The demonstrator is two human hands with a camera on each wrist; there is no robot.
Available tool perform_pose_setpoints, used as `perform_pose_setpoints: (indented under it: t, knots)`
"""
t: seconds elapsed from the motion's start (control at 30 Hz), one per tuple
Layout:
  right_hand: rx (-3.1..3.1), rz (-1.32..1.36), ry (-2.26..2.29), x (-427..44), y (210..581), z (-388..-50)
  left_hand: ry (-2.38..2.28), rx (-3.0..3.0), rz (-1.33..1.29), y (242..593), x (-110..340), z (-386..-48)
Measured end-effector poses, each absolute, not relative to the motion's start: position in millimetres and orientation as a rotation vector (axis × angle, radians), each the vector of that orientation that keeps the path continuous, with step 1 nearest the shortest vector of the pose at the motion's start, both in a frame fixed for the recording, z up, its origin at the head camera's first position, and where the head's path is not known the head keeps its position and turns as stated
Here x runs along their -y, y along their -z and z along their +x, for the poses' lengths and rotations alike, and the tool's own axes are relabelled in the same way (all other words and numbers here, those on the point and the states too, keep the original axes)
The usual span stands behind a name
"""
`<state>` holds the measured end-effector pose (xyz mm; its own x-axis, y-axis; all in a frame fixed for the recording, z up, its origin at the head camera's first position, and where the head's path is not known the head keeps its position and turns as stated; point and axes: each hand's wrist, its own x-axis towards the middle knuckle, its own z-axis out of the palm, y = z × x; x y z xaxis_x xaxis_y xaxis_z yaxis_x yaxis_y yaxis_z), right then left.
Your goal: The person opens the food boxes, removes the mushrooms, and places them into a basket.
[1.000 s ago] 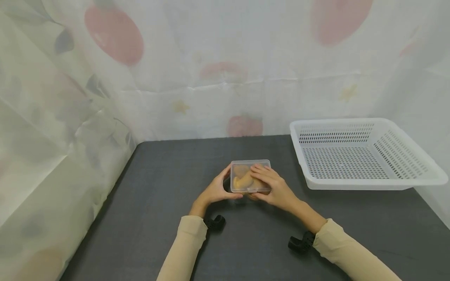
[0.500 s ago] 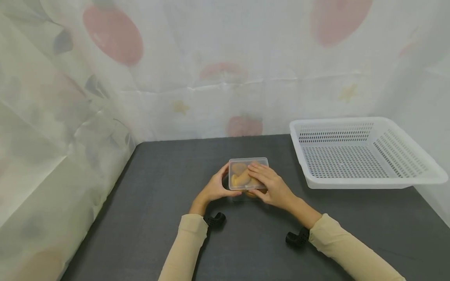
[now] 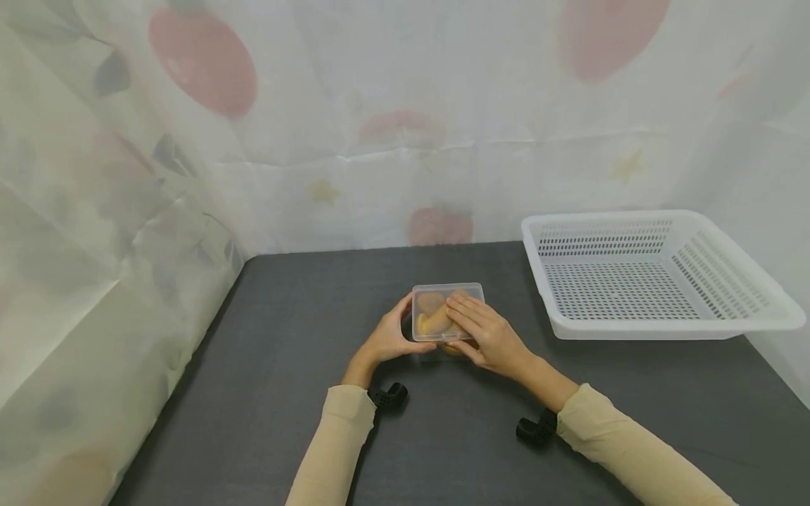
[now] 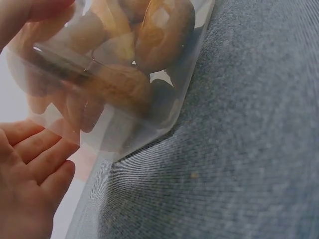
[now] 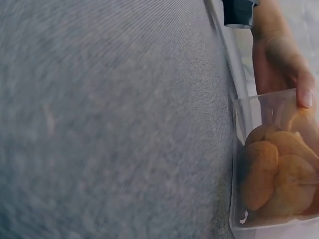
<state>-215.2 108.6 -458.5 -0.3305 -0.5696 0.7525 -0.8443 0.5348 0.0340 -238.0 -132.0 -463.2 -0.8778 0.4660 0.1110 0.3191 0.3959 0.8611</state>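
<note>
A clear plastic box point(image 3: 425, 292) with a translucent lid stands on the dark table, filled with several rounded orange-brown pieces point(image 5: 295, 177) whose kind I cannot tell. My left hand point(image 3: 384, 343) holds its left side, thumb along the front and fingers around the far left. On the lid's right half lie the fingers of my right hand point(image 3: 496, 341), with the thumb at the front edge, so that hand grips the box from the right. In the left wrist view, the left fingers point(image 4: 42, 154) touch the box wall. The right wrist view shows the left thumb against the box.
A white perforated plastic basket point(image 3: 639, 327) stands at the table's back right. The dark cloth-like tabletop point(image 3: 304, 295) extends around the box. A printed curtain point(image 3: 354, 211) hangs behind the table and along the left side.
Over the past second the box and both hands have shifted slightly left and away. In the last half second the right fingers have drawn closer together on the lid; otherwise little has moved.
</note>
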Motion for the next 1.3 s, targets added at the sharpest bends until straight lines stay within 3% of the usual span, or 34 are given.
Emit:
perform_pose_setpoints:
  t: [0.67,0.97,1.3]
  knots:
    - [2.039,1.136,-0.595,-109.6,442.6,-219.4,-1.43,-2.495,0.653,460.8,130.9,-237.0]
    - [2.132,1.119,-0.597,-111.5,439.0,-216.3,-1.423,-2.404,0.696,427.4,128.5,-220.6]
    - [2.199,1.137,-0.641,-115.3,427.7,-217.3,-1.484,-2.315,0.685,425.0,133.8,-220.8]
